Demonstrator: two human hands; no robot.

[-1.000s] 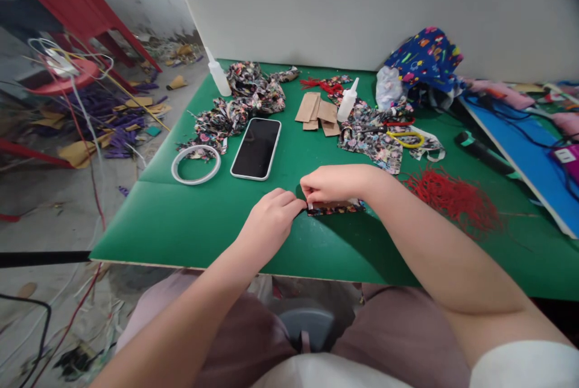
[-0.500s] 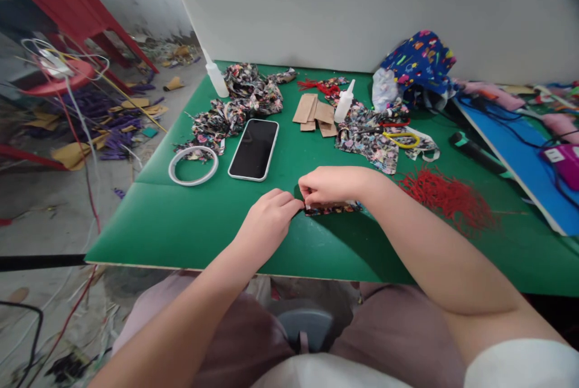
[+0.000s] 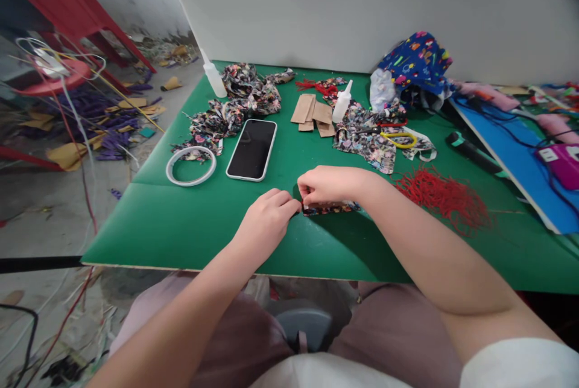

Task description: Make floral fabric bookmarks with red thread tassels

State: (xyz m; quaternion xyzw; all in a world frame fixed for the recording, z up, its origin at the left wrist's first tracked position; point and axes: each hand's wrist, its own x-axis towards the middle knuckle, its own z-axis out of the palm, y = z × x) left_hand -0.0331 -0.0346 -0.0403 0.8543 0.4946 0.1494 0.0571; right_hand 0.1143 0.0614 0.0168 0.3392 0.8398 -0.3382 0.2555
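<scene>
On the green tabletop lies a small strip of dark floral fabric, with a brownish piece along its upper side, partly hidden under my right hand. The fingers of my right hand are closed in a pinch at the strip's left end. My left hand is closed too, its fingertips meeting that same end from the left. What the left fingertips pinch is hidden. A phone lies beyond my left hand, beside a roll of white tape.
Brown paper pieces, a glue bottle, yellow-handled scissors and floral fabric lie farther back. Red cords are heaped at the right, near a blue board. Another bottle stands back left by crumpled fabric.
The whole view has shifted slightly, so things appear a little farther left. Both hands keep the same pose at the strip's left end.
</scene>
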